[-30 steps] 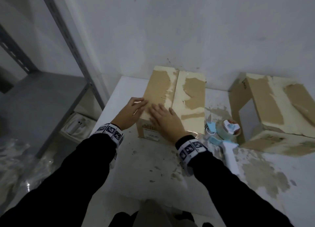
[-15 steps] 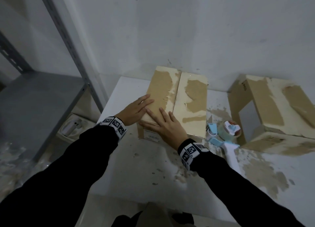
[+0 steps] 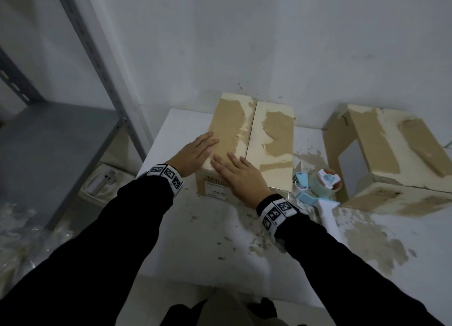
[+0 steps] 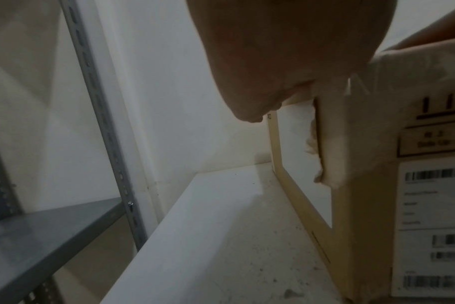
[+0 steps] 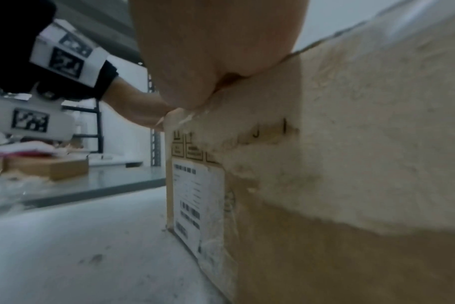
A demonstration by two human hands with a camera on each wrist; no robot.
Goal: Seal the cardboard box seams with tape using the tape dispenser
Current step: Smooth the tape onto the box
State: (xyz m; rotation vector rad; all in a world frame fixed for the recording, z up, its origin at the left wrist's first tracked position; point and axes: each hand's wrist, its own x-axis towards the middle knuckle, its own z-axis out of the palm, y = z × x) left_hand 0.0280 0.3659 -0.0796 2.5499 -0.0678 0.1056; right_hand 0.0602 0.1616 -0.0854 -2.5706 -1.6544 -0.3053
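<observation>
A closed cardboard box (image 3: 266, 139) with torn, peeled patches stands on the white table (image 3: 195, 228) against the wall, its centre seam running away from me. My left hand (image 3: 195, 152) lies flat on the top left flap near the front corner. My right hand (image 3: 239, 176) presses flat on the same flap just beside it, fingers straight. In the left wrist view the palm (image 4: 273, 51) rests on the box corner (image 4: 364, 144). In the right wrist view the palm (image 5: 216, 45) rests on the box edge (image 5: 325, 144). The blue and white tape dispenser (image 3: 318, 186) lies on the table right of the box, untouched.
A second cardboard box (image 3: 386, 154) lies on its side at the right, open end toward the dispenser. A grey metal shelf (image 3: 49, 142) with an upright post stands left of the table. A white box (image 3: 102, 181) sits below, between the shelf and the table.
Both hands slid forward along the left flap, staying flat. The head view shifted slightly downward and closer.
</observation>
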